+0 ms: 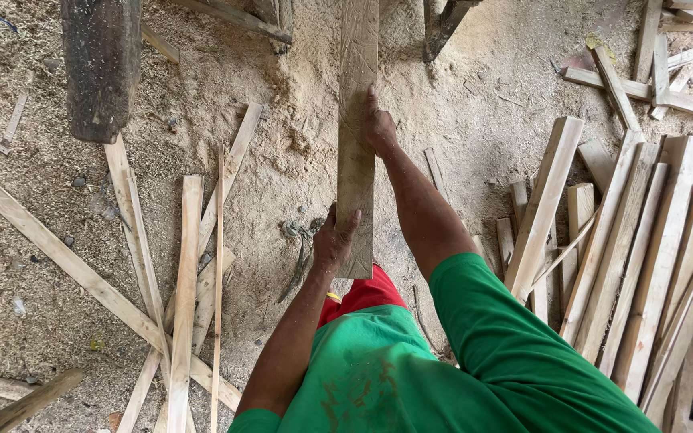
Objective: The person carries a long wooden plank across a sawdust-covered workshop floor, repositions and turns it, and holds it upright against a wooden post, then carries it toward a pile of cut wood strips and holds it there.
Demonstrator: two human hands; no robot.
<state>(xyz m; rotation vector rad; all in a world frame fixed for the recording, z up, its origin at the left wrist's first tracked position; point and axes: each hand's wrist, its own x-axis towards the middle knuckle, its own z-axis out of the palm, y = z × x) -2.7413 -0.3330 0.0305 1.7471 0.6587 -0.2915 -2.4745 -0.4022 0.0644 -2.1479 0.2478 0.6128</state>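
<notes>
A: What takes up most of the view?

B: A sawdust-covered floor (459,120), pale and loose, heaped thickest near the top middle. There are no bins or boxes here, so the wood just lies on the ground in heaps.

A: Which heap is largest?

B: The stack of sawn boards (643,265) on the right, leaning side by side and overlapping. A looser scatter of thin offcut strips (186,273) lies on the left, crossing one another, with one long strip running diagonally beneath them.

A: And that dark shape at the upper left?

B: A heavy dark timber block (102,64), standing in the sawdust, apart from the hands.

A: Where is the piece being handled?

B: A long plank (357,144) runs straight up the middle of the view, its near end just above the person's red shorts (362,293), its far end passing out of the top edge.

A: How are the hands set?

B: The left hand (334,240) is wrapped around the near end, fingers curled over the left edge and thumb on the face. The right hand (378,128) grips the right edge farther up, fingers closed on the wood. Both arms come out of a green shirt (411,377).
</notes>
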